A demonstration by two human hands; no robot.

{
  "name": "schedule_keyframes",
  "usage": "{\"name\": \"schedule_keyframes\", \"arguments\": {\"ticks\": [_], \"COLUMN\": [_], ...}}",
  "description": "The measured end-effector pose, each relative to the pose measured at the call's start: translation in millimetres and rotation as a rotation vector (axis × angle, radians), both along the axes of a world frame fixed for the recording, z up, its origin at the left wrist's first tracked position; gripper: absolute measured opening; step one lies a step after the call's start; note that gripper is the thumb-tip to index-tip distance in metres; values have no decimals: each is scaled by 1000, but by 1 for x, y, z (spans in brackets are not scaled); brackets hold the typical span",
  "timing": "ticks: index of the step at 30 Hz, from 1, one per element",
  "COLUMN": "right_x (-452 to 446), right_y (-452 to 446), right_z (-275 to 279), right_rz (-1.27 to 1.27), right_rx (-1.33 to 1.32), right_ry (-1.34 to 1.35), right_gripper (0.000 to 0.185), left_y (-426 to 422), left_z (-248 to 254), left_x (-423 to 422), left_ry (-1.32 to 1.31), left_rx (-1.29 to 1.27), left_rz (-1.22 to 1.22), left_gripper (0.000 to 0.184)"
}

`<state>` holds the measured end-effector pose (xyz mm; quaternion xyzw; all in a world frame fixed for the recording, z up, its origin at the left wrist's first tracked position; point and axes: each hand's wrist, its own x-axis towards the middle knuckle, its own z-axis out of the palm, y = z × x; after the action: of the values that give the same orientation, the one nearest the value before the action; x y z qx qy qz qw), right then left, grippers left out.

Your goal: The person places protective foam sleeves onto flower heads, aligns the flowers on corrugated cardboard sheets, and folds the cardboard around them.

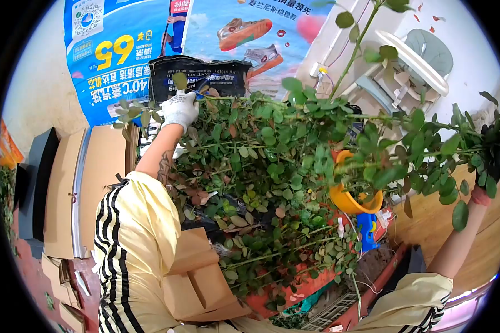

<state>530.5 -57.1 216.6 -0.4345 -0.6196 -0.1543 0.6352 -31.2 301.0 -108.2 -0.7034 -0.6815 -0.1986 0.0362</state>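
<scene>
In the head view, leafy green stems [272, 133] lie in a large heap before me. My left hand [180, 109], in a white glove, reaches to the heap's upper left edge, its fingers closed at a stem there. At the far right my right hand [491, 152], in a dark glove, is closed around the ends of long leafy stems [422, 152] that stretch leftward over the heap. Leaves partly cover its fingers. A black printed bag [222, 77] stands just behind my left hand.
A yellow-orange container [350, 202] and a blue tape dispenser [368, 230] are right of the heap. Cardboard boxes [103, 183] stand at left, with an open carton [197, 288] near my body. Behind are posters [114, 55] and a white-grey chair [411, 61].
</scene>
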Motion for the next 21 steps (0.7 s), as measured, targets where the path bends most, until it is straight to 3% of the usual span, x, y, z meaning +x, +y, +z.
{"name": "schedule_keyframes", "arguments": {"ticks": [7,9,10,13,16,19,21], "right_x": [-30,-43,-50,-73,-101,-136,-165], "right_y": [22,34,41,61,83,109,119], "right_z": [-18,-22,-24,-29,-34,-45,-54], "right_rz": [54,92,108,170,256,373,495], "right_rx": [-52,-72,-88,-128,-176,-241,-296], "right_ry": [9,9,11,11,23,62,129], "right_gripper": [42,42,43,43,44,43,43], "left_y": [11,15,14,3,-28,-52,-71], "left_z": [-14,-19,-34,-43,-7,7,14], "left_x": [-21,-27,-24,1,17,22,33], "left_ry": [-177,-113,-24,-88,9,-274,-469], "left_rx": [-114,-291,-239,-286,-427,-277,-322], "left_rz": [158,152,82,74,-176,-630,-731], "left_gripper": [38,43,42,61,67,65,69]}}
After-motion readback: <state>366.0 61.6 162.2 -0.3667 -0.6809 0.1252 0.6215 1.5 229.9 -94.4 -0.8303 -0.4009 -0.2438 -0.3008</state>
